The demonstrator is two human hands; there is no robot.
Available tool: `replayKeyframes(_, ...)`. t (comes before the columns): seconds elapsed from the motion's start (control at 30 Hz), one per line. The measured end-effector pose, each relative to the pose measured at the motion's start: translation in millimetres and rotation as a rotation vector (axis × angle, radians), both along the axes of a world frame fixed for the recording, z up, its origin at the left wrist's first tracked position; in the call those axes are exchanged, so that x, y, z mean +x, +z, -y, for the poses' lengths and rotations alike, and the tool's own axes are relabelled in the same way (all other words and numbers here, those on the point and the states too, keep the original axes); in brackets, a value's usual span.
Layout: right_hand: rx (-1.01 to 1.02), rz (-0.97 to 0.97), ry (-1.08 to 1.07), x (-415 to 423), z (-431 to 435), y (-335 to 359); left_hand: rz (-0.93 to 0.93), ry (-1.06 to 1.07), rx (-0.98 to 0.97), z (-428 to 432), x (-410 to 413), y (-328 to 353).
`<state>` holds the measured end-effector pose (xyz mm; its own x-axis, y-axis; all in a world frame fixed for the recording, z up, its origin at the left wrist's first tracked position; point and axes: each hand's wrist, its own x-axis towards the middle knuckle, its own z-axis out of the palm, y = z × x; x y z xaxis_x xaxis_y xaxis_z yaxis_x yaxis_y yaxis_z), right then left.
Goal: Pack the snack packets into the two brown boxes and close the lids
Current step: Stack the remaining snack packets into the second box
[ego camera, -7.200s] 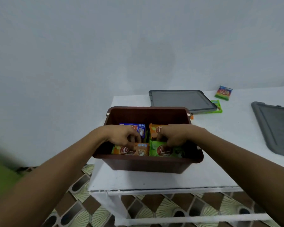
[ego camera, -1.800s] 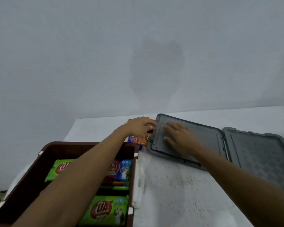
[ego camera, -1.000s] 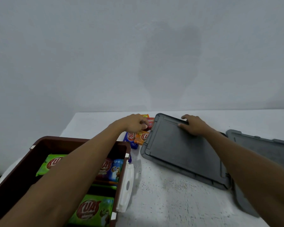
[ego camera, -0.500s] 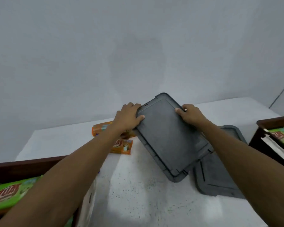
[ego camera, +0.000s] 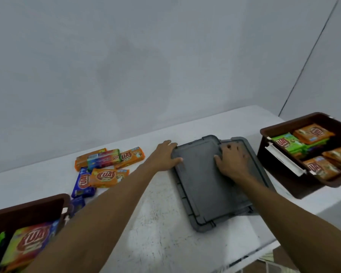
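Brown plastic shows first at the lower left corner: the left box (ego camera: 28, 208), lid off, its far wall in view and blurred packets (ego camera: 31, 243) in green, yellow and blue inside it. Just beyond its far corner, loose packets (ego camera: 106, 166) lie in a heap on the white table (ego camera: 161, 233): three long ones side by side at the back, an orange one (ego camera: 108, 177) in front of them overlapping a blue one (ego camera: 84, 183), and another blue one down by the box corner.

Past the heap, the left hand (ego camera: 164, 157) rests on the far left corner of the top lid (ego camera: 203, 184), thumb lying on the upper face and fingers over the rim; they seem to curl round the edge, though the underside is hidden. That grey lid lies flat, stacked askew on a second lid (ego camera: 252, 154), which sticks out along the right side and at the far corner. The right hand (ego camera: 231, 160) is spread open, palm down, fingers splayed across the top lid's far right corner and onto the one below. It presses rather than grips.

At the far right stands the right box (ego camera: 295, 186), also uncovered, near the table's edge. Orange and green packets (ego camera: 311, 146) fill it, and a white latch (ego camera: 283, 159) lies along its near rim.
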<state>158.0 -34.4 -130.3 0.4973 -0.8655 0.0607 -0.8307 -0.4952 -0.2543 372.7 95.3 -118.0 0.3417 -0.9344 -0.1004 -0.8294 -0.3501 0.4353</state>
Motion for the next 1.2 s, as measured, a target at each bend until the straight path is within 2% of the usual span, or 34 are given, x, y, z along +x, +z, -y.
replayKeyframes(0.13,-0.051,0.081,0.239,39.2,-16.7,10.0,0.072,0.043,-0.024,-33.0,37.2,31.8)
replayKeyframes(0.27,0.032,0.142,0.475,104.7,-46.5,17.7,0.196,0.144,0.073,-89.1,97.8,49.6)
replayKeyframes(0.4,-0.007,-0.01,0.713,165.3,-81.2,21.0,0.212,0.256,0.281,-138.0,139.0,45.6)
replayKeyframes(0.47,-0.021,-0.073,0.81,191.3,-96.5,20.4,0.161,0.27,0.289,-146.9,142.6,39.0)
replayKeyframes(0.6,0.093,-0.155,0.831,223.2,-117.1,11.7,0.234,0.216,0.294,-142.9,143.3,38.4)
replayKeyframes(0.67,0.073,-0.205,0.796,228.1,-120.2,5.0,0.224,0.188,0.344,-145.0,147.3,39.0)
replayKeyframes(0.77,0.094,-0.238,0.738,229.4,-120.7,1.3,0.035,0.226,0.29,-155.8,150.4,40.9)
replayKeyframes(0.87,0.245,-0.035,0.668,225.4,-121.9,6.9,-0.269,0.355,0.06,-162.3,142.4,55.4)
replayKeyframes(0.97,0.312,0.023,0.627,221.0,-123.7,19.4,-0.583,0.554,-0.149,-172.0,139.0,70.3)
replayKeyframes(1.13,0.624,0.209,0.535,210.9,-138.2,55.7,-0.752,0.503,-0.308,-211.7,143.6,100.1)
replayKeyframes(1.2,0.703,0.313,0.543,204.6,-155.2,73.9,-0.766,0.456,-0.3,-237.4,144.8,116.4)
